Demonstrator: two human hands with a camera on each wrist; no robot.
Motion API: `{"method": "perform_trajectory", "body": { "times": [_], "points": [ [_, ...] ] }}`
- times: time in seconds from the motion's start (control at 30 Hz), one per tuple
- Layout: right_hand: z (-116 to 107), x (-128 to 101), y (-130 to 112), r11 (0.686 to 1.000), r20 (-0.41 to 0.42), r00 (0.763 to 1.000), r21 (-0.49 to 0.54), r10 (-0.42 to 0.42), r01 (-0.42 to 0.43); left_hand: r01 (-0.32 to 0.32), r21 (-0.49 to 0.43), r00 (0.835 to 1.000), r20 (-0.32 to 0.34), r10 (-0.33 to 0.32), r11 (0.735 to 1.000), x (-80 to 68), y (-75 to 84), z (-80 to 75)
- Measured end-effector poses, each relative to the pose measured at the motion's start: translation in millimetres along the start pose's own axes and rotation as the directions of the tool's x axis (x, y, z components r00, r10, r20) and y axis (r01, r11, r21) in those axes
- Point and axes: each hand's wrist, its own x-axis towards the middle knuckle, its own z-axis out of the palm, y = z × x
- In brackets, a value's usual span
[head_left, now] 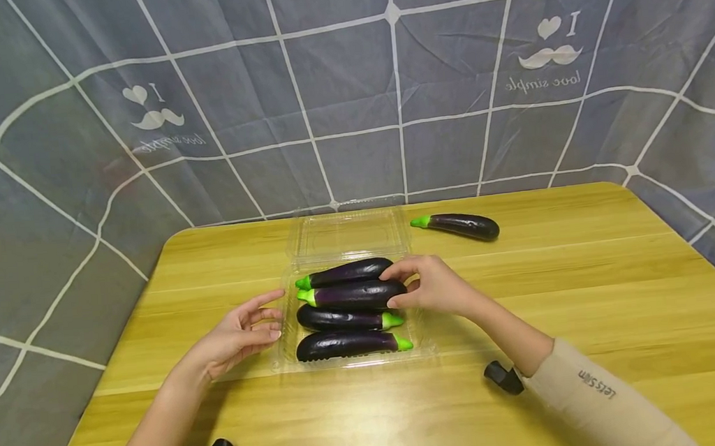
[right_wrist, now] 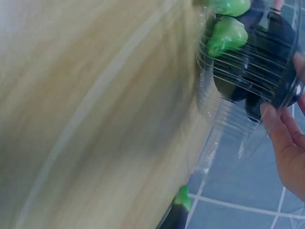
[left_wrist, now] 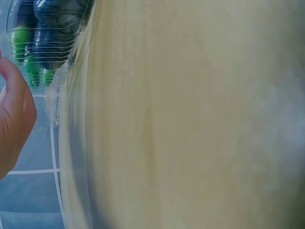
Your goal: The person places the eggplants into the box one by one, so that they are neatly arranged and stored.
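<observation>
Writing: "I love simple" is printed on the backdrop (head_left: 546, 54); "Letssim" on the sleeve (head_left: 597, 383).
Tray (head_left: 349, 360): four eggplants (head_left: 346, 318) are held.
Right hand (head_left: 435, 287): curled on one eggplant.
Left hand (head_left: 240, 334): spread loosely beside the tray.

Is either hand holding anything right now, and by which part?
The right hand grips the second eggplant from the back in the clear tray, at its rounded dark end. The left hand is open beside the tray's left edge, holding nothing.

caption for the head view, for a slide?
Right hand on an eggplant in a clear tray of four; left hand beside it; a fifth eggplant on the table.
</observation>
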Motion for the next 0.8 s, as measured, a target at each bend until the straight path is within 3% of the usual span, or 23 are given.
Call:
{"method": "perform_trajectory", "body": {
  "times": [0.4,0.8],
  "points": [
    [8,1,0,0.999,-0.04,0.999,-0.053,-0.008,0.006,-0.012,-0.017,1.0,0.019,0.012,1.0,-0.2,-1.9,-1.1],
    [14,3,1,1.0,-0.055,0.998,-0.02,-0.013,0.012,-0.015,-0.032,1.0,0.024,0.016,0.999,0.0,-2.7,-1.2]
  ]
}}
